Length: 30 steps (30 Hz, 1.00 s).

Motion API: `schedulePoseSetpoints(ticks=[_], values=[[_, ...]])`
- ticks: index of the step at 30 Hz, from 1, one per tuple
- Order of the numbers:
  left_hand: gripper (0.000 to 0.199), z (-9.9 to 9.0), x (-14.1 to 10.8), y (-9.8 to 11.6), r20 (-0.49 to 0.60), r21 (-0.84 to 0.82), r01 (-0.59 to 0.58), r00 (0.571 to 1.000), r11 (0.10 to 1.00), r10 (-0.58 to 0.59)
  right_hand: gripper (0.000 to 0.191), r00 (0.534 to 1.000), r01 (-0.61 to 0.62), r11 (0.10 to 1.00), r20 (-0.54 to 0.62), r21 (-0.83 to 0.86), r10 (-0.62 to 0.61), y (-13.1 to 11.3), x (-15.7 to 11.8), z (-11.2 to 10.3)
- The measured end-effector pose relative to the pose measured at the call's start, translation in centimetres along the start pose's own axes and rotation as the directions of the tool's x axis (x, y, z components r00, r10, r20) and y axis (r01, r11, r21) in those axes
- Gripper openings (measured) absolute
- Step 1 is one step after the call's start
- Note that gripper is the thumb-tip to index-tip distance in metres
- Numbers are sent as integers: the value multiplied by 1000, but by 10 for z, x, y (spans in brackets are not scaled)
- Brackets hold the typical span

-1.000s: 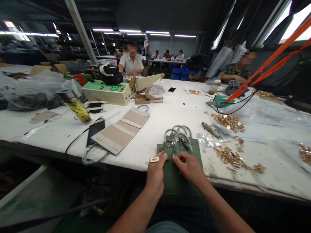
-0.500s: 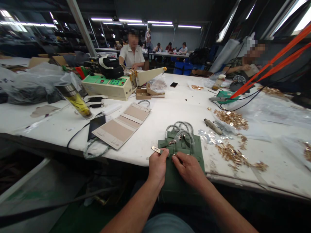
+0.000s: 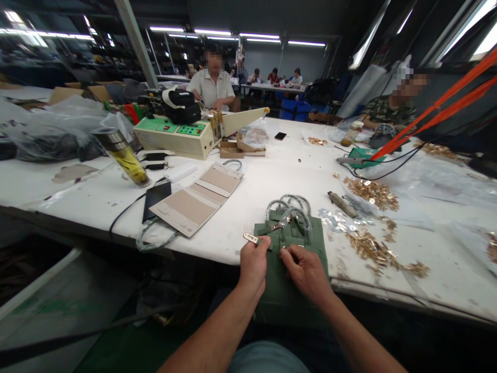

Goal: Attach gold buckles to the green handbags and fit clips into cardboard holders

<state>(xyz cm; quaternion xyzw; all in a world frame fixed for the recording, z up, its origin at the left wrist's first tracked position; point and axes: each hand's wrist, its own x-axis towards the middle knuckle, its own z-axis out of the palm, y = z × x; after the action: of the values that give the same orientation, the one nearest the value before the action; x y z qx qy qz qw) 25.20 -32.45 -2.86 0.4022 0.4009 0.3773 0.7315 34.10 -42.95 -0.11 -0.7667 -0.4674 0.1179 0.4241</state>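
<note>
A dark green handbag (image 3: 289, 308) leans at the table's front edge, its handles (image 3: 298, 199) wrapped in clear plastic. In my left hand (image 3: 253, 263), thumb and fingers pinch a green strap whose end carries a gold metal plate (image 3: 250, 238) with a slot. My right hand (image 3: 306, 270) is closed in a pinch against the upper front of the bag, close to a small metal fitting. Whatever sits between those right fingertips is too small to make out. A short gap separates the two hands.
Gold metal fittings (image 3: 370, 247) and silver plates (image 3: 337, 221) lie in piles to the right. At left are an open beige bag panel (image 3: 198, 199), a bottle (image 3: 126, 160) and a cream machine (image 3: 174, 139). Orange straps (image 3: 435, 111) hang at right. Co-workers sit across the table.
My right hand has shifted slightly right, widening the gap from my left hand, which keeps its hold on the strap. The co-worker at right has lowered the piece they held up.
</note>
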Motion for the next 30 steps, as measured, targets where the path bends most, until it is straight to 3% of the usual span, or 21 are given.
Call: schedulePoseSetpoints(ticks=[9,16,23,30], values=[[32,-1,0,-2,6,3,-29,1000,1000,29,40,996,73,996,-51,-47,-76,7,-1,10],[30,2,-2,1,4,-12,-31,1000,999,31,39,979,174,966,-69,-191,-190,14,-5,21],[26,1,-4,2,-12,84,-75,997,994,76,39,996,92,991,0,-98,-93,10,7,16],[32,-2,-7,0,23,78,-105,994,991,104,36,996,86,979,46,-185,-78,12,5,15]])
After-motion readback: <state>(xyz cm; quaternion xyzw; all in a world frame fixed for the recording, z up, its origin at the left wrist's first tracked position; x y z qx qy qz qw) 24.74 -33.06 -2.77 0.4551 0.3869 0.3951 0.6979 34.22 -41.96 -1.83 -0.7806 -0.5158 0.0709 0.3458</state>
